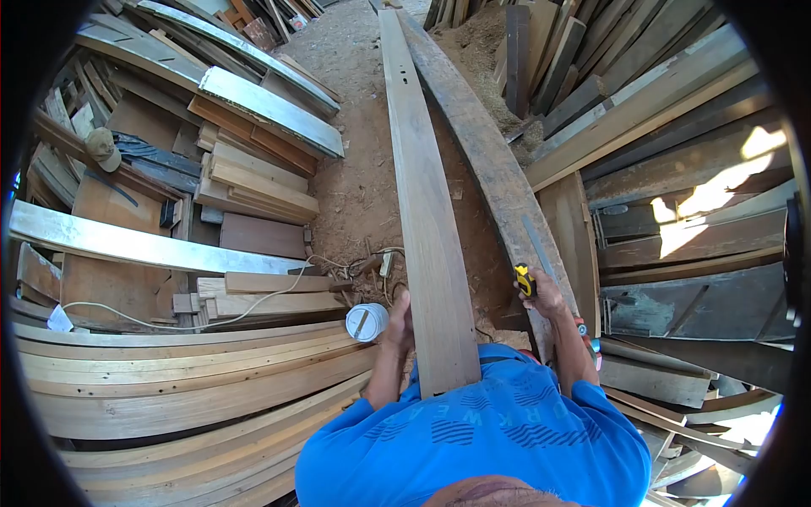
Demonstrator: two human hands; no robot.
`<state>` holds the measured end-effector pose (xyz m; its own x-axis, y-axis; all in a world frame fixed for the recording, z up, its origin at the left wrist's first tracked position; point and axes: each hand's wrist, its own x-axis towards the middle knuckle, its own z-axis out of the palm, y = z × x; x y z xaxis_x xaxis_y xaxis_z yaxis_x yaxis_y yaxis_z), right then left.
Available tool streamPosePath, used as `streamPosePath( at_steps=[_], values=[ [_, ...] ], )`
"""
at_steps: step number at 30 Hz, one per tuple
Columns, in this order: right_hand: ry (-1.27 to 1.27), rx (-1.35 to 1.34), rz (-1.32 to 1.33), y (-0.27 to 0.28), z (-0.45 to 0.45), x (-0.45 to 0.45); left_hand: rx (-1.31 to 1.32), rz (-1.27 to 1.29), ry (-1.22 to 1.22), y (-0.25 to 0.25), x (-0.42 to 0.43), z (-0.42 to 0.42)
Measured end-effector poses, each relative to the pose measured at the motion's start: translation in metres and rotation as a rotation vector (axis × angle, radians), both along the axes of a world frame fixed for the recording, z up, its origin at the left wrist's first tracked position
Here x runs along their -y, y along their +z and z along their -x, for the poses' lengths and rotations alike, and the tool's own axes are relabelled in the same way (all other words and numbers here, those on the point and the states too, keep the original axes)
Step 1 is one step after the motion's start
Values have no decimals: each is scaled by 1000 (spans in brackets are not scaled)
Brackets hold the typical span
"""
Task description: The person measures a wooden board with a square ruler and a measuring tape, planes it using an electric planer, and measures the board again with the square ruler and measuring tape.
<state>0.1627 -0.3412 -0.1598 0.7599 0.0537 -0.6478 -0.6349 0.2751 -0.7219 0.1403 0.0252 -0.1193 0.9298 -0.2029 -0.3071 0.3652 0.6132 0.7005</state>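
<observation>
A long, smooth wooden plank (431, 220) runs away from my body, its near end against my blue shirt. Two small dark slots show near its far end. My left hand (403, 319) is at the plank's left edge, gripping it from the side, with the fingers partly hidden behind it. My right hand (547, 296) is closed around a yellow and black tape measure (525, 280), right of the plank. Close to that hand is a thin grey metal strip (536, 241) over the weathered beam (490, 144); I cannot tell whether the hand holds it too.
A white bucket (367, 322) with a stick across it stands left of my left hand. A pale cable (245, 306) trails over stacked boards (253, 182). Long planks (186, 372) lie at lower left. More timber (659, 135) leans on the right.
</observation>
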Motion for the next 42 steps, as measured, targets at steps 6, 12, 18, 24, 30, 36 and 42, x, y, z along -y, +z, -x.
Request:
streamPosePath(
  at_steps=[6,12,18,24,30,36,42],
  values=[
    [275,439,239,112,-27,-55,416,-1125,154,98,-15,-65],
    [532,938,844,192,-60,-111,246,-569,-516,106,33,-114],
    [608,927,942,195,-79,-117,446,-464,-298,86,33,-132],
    [568,1036,1100,167,-155,-87,213,-484,-16,67,-15,-216],
    [592,764,1416,111,-211,-56,-21,-533,93,4,-25,-292],
    [536,796,1385,80,-231,-45,-43,-326,112,-22,-27,-312],
    [481,861,1374,69,-236,-38,-48,-281,100,-19,-29,-308]
  ],
)
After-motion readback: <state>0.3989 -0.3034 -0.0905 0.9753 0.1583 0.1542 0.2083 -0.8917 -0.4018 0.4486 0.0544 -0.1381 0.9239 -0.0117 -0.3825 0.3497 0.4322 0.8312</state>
